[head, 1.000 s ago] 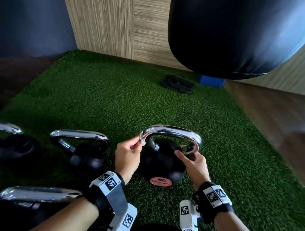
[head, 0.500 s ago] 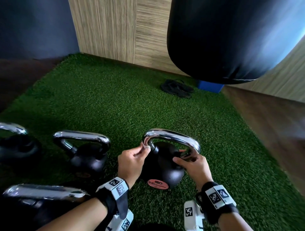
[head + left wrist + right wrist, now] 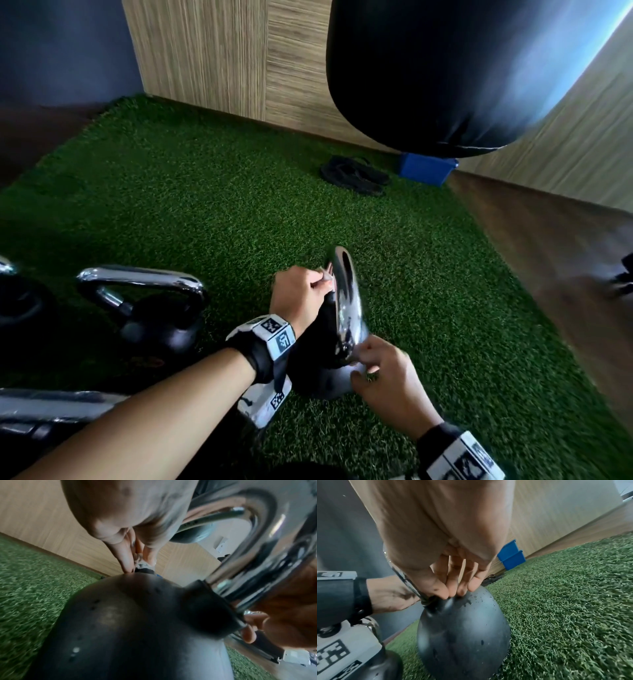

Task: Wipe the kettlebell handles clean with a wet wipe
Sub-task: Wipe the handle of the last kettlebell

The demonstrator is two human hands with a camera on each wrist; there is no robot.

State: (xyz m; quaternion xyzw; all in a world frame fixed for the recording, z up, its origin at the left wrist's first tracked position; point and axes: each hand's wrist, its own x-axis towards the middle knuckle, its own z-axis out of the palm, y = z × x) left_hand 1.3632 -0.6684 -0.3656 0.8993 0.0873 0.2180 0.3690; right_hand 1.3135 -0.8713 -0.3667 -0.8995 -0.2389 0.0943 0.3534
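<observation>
Pinching a small crumpled wet wipe (image 3: 325, 276) between thumb and fingertips, the left hand (image 3: 297, 295) presses it against the far leg of the chrome handle (image 3: 345, 301) where that leg meets the black kettlebell (image 3: 462, 635). The kettlebell sits on the green turf (image 3: 205, 205), handle end-on to the head camera. The right hand (image 3: 387, 380) has its fingertips bunched at the near leg's base, touching metal and black collar; whether it holds a second bit of wipe I cannot tell. The bell is probably heavy and stiff, so it should stay put under rubbing, though its round body could rock. The polished handle looks slick, more so once wet, so steadying low at the collar seems wiser than on the chrome. The wipe is soft and small, and likely to bunch or slip. 2 more kettlebells (image 3: 154, 308) stand to the left.
</observation>
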